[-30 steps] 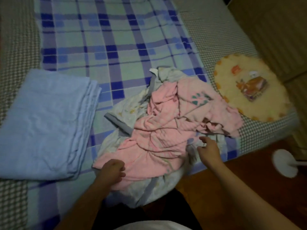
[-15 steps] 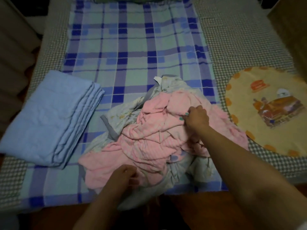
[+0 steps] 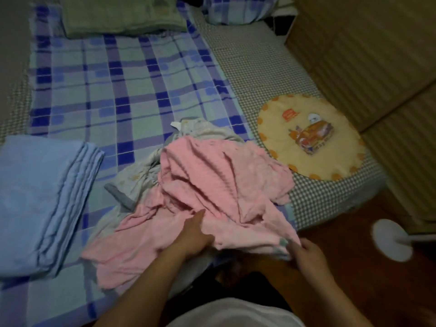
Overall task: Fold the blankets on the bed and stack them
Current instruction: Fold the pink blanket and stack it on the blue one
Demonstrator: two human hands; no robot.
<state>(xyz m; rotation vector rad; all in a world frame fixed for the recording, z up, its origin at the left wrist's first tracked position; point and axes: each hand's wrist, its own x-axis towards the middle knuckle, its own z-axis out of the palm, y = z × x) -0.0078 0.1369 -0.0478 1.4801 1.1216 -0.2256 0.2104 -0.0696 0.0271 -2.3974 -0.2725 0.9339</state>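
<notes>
The right hand [image 3: 306, 252] pinches the near hem of the pink blanket [image 3: 212, 185]; the left hand [image 3: 193, 234] grips a fold beside it. The blanket lies crumpled (over a pale one [image 3: 139, 175]) at the bed's [image 3: 259, 67] near edge, with the folded blue blanket [image 3: 40, 197] toward the near left corner.

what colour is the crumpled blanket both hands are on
Pink, seen in the head view: the crumpled blanket.

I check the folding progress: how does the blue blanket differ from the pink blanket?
The blue blanket is folded flat in neat layers; the pink blanket is a crumpled heap. No hand touches the blue one; both hands hold the pink one's near edge. Both lie on the bed.
</notes>
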